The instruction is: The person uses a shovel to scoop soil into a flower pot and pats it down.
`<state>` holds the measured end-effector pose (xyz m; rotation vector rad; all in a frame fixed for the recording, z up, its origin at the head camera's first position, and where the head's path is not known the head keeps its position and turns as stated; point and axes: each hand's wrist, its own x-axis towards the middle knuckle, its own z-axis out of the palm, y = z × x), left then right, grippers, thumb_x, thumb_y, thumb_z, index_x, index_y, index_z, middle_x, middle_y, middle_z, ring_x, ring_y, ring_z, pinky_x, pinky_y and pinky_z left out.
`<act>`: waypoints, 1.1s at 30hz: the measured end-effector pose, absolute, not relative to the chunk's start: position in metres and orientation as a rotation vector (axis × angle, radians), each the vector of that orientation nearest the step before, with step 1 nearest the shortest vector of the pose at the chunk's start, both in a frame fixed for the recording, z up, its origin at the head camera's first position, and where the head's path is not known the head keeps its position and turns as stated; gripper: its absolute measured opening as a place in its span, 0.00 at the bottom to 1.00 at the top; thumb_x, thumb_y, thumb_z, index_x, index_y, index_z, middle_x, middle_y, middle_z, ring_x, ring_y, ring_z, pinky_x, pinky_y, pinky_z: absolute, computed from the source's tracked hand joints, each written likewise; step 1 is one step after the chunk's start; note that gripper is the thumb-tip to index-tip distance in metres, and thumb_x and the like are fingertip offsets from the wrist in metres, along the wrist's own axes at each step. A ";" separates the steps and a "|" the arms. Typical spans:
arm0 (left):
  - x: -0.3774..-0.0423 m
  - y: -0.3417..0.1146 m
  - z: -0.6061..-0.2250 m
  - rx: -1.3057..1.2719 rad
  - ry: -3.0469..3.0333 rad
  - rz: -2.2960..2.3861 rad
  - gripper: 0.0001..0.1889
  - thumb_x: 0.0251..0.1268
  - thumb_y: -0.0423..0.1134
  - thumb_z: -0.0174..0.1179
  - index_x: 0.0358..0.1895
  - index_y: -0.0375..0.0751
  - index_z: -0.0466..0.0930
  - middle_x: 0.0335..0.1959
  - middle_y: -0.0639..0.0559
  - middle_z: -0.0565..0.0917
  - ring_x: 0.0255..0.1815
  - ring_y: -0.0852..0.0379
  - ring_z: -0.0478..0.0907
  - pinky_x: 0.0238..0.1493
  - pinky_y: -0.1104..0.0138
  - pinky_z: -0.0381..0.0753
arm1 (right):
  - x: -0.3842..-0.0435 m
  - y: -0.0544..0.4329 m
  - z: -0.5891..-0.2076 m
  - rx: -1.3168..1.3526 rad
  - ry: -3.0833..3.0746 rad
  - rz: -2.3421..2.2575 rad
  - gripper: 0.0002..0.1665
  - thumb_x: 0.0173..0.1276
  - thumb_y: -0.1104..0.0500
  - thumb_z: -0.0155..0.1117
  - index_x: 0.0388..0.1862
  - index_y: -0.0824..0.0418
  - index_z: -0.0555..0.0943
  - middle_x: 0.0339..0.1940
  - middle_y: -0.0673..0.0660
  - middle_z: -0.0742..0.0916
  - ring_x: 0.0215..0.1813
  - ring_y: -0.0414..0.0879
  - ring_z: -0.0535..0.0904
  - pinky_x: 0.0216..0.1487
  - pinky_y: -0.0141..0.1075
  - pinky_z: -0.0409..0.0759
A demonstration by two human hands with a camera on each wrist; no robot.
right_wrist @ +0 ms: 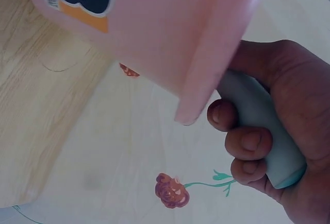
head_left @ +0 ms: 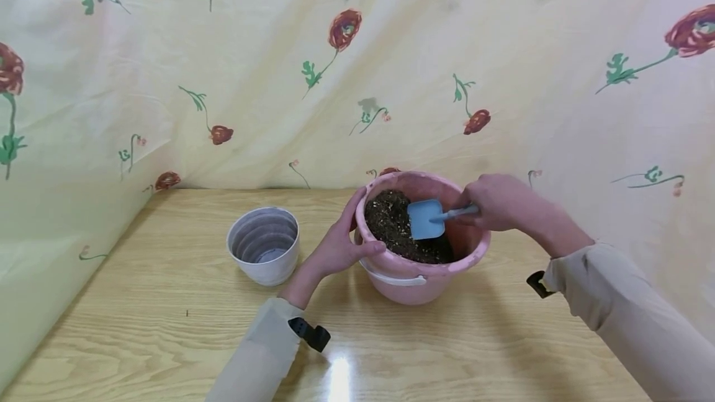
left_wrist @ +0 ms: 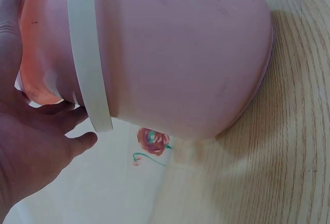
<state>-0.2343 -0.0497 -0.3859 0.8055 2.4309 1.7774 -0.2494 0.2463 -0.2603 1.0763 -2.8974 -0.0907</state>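
Observation:
A pink bucket [head_left: 410,290] with dark soil [head_left: 388,219] in it stands on the wooden table. My left hand [head_left: 342,245] grips its left rim, the thumb lying over the edge and the fingers along the outer side. In my right hand [head_left: 497,202] is a light blue hand trowel [head_left: 426,221], held by its handle [right_wrist: 265,131] with curled fingers. The trowel's flat blade is inside the bucket, over the soil, and carries no visible heap. The bucket's white carrying handle [left_wrist: 86,49] hangs down against its outside.
A whitish plastic pot [head_left: 272,273] with ridged inner walls stands left of the bucket, near my left forearm, no soil showing in it. Behind the wooden table [head_left: 139,327] hangs a cream floral cloth [head_left: 268,79], which also runs along the left side.

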 end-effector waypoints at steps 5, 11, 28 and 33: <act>-0.234 -0.050 -0.386 0.801 2.412 1.779 0.58 0.48 0.62 0.70 0.77 0.68 0.37 0.78 0.55 0.49 0.74 0.52 0.54 0.68 0.49 0.60 | -0.250 0.247 -0.265 1.151 -2.888 -0.063 0.04 0.56 0.56 0.73 0.31 0.52 0.89 0.20 0.41 0.84 0.22 0.35 0.72 0.26 0.37 0.76; -0.234 -0.050 -0.386 0.801 2.404 1.792 0.58 0.47 0.63 0.70 0.77 0.68 0.38 0.78 0.55 0.49 0.75 0.51 0.54 0.68 0.48 0.61 | -0.250 0.242 -0.270 1.231 -2.903 0.018 0.04 0.57 0.54 0.72 0.32 0.51 0.89 0.19 0.38 0.83 0.21 0.33 0.71 0.26 0.33 0.75; -0.233 -0.047 -0.387 0.797 2.390 1.826 0.58 0.46 0.64 0.70 0.77 0.69 0.39 0.77 0.55 0.50 0.75 0.53 0.54 0.66 0.50 0.64 | -0.251 0.232 -0.278 1.265 -3.026 0.238 0.08 0.63 0.53 0.68 0.37 0.54 0.89 0.21 0.42 0.83 0.19 0.34 0.67 0.23 0.31 0.69; -0.233 -0.047 -0.387 0.792 2.387 1.829 0.58 0.45 0.65 0.70 0.77 0.68 0.38 0.78 0.55 0.49 0.75 0.52 0.53 0.67 0.50 0.63 | -0.253 0.228 -0.279 1.241 -3.059 0.291 0.08 0.64 0.53 0.68 0.37 0.54 0.89 0.26 0.42 0.86 0.22 0.34 0.71 0.27 0.32 0.72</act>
